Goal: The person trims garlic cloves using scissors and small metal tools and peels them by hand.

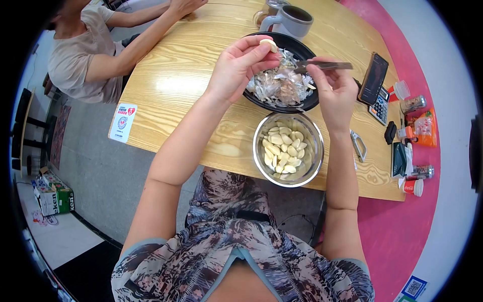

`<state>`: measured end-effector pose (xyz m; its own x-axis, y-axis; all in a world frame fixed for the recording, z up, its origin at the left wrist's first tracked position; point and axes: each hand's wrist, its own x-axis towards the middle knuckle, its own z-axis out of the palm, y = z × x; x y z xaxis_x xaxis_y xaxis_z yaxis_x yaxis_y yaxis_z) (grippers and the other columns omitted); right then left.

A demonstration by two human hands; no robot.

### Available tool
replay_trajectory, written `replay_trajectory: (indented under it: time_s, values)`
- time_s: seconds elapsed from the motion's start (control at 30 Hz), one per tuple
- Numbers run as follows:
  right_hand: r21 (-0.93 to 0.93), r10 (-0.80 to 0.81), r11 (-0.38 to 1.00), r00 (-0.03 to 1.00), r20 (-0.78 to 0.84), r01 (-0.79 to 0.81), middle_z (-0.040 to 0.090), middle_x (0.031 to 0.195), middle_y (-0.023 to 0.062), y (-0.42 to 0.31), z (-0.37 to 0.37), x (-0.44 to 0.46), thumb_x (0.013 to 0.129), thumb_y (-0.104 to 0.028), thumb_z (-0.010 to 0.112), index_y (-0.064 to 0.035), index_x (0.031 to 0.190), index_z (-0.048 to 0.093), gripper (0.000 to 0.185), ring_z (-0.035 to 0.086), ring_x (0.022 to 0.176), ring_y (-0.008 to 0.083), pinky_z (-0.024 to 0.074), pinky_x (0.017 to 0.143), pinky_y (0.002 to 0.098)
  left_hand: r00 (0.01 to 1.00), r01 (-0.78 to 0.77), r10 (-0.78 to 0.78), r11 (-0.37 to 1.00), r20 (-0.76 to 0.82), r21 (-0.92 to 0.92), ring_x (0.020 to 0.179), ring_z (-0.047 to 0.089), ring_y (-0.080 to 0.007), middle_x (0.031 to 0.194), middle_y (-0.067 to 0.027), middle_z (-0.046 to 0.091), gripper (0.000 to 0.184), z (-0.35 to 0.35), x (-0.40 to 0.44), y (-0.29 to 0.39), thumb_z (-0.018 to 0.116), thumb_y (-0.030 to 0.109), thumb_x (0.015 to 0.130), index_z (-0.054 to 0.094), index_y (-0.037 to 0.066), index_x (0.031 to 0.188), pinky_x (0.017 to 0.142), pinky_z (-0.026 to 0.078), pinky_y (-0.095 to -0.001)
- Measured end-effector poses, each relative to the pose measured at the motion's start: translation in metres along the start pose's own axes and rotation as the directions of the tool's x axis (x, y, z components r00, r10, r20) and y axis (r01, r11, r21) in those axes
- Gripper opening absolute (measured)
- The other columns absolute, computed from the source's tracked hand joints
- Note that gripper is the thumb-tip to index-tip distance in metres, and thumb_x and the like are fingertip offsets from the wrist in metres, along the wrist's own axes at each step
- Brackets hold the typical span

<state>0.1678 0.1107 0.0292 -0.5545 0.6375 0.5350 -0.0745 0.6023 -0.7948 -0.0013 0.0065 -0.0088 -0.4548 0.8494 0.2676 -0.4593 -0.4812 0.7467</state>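
Note:
Between the thumb and fingers of my left hand is a pale garlic clove, held above the left side of a black plate. Papery garlic skins are heaped on that plate. My right hand grips a small knife over the plate's right side, its blade partly hidden and blurred. Nearer to me, a steel bowl holds several peeled garlic cloves.
Behind the plate stand a grey mug and a glass jar. To the right lie a phone, a calculator, a carabiner-like metal item, and several small containers. Another person sits at the left table edge.

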Motion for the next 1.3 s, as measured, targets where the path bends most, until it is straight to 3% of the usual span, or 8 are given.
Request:
replay_trajectory:
  time_s: [0.33,0.5,0.57,0.83,0.9,0.97,1.03,1.3]
  values:
    - [0.040,0.001,0.999,0.999,-0.037,0.001,0.069,0.086,0.0080,0.005,0.000,0.003,0.084,-0.002,0.070,0.0016,0.098,0.063,0.016,0.066,0.078,0.0126,0.0528,0.071,0.0242,0.999,-0.049,0.043,0.978,0.030,0.202,0.093,0.066,-0.0172,0.103,-0.0117,0.067,0.023,0.014,-0.008,0.004,0.060,0.011,0.093,0.060,-0.001,0.113,0.084,0.055,-0.0281]
    - [0.008,0.019,1.000,0.998,-0.056,-0.018,0.069,0.086,0.0086,0.014,-0.012,0.000,0.084,-0.003,0.070,0.0019,0.098,0.064,0.016,0.066,0.078,0.0126,0.0527,0.071,0.0240,0.863,-0.446,0.130,0.652,0.489,0.613,0.092,0.063,-0.0148,0.103,-0.0080,0.067,0.028,0.030,-0.021,0.007,0.066,0.005,0.087,0.065,0.002,0.115,0.082,0.051,-0.0270]
    - [0.002,0.009,1.000,0.999,-0.052,-0.009,0.069,0.087,0.0088,0.014,-0.016,-0.001,0.084,-0.003,0.069,0.0023,0.098,0.064,0.016,0.067,0.079,0.0128,0.0527,0.072,0.0244,0.879,-0.375,0.074,0.718,0.471,0.586,0.091,0.062,-0.0151,0.103,-0.0077,0.066,0.031,0.033,-0.024,0.002,0.066,0.007,0.087,0.065,0.004,0.118,0.082,0.049,-0.0277]
    - [0.012,0.083,0.996,0.993,0.082,-0.084,0.069,0.084,0.0078,0.036,-0.016,0.007,0.085,-0.004,0.068,0.0019,0.096,0.064,0.014,0.067,0.078,0.0133,0.0525,0.070,0.0255,0.903,-0.374,0.342,0.330,0.259,0.867,0.082,0.064,-0.0173,0.093,-0.0076,0.066,0.015,0.006,-0.003,0.004,0.065,0.011,0.087,0.068,0.003,0.099,0.074,0.051,-0.0292]
    - [-0.193,0.186,0.971,0.954,0.236,-0.142,0.069,0.080,0.0097,0.039,-0.012,0.009,0.083,-0.005,0.068,0.0017,0.095,0.064,0.014,0.067,0.074,0.0156,0.0529,0.069,0.0274,0.950,-0.285,0.117,-0.054,0.290,0.957,0.082,0.064,-0.0232,0.091,-0.0098,0.066,0.009,0.000,0.002,-0.001,0.066,0.011,0.082,0.067,0.005,0.089,0.070,0.051,-0.0330]
    - [-0.318,0.232,0.939,0.923,0.306,-0.130,0.068,0.078,0.0170,0.049,-0.008,0.012,0.079,-0.011,0.071,0.0021,0.087,0.064,0.018,0.068,0.071,0.0265,0.0528,0.067,0.0355,0.947,-0.312,0.054,-0.078,0.317,0.947,0.084,0.064,-0.0281,0.089,-0.0112,0.066,0.008,0.006,0.006,0.000,0.066,0.011,0.077,0.067,0.007,0.084,0.070,0.051,-0.0379]
    - [-0.498,0.275,0.867,0.865,0.420,-0.034,0.070,0.080,0.0124,0.042,-0.004,0.016,0.081,-0.006,0.068,0.0023,0.091,0.064,0.014,0.067,0.074,0.0187,0.0522,0.069,0.0309,0.951,-0.196,-0.285,-0.271,0.116,0.942,0.084,0.065,-0.0294,0.086,-0.0121,0.068,0.009,0.015,0.012,0.002,0.065,0.012,0.076,0.068,0.007,0.083,0.071,0.051,-0.0409]
    - [-0.351,0.194,0.933,0.933,0.304,-0.080,0.069,0.082,0.0158,0.004,-0.020,0.022,0.080,-0.013,0.071,-0.0004,0.091,0.064,0.018,0.067,0.075,0.0283,0.0509,0.070,0.0367,0.934,-0.356,-0.161,-0.397,0.318,0.846,0.084,0.062,-0.0305,0.080,-0.0110,0.061,0.008,0.020,0.023,0.010,0.062,0.007,0.076,0.068,0.007,0.082,0.071,0.050,-0.0432]
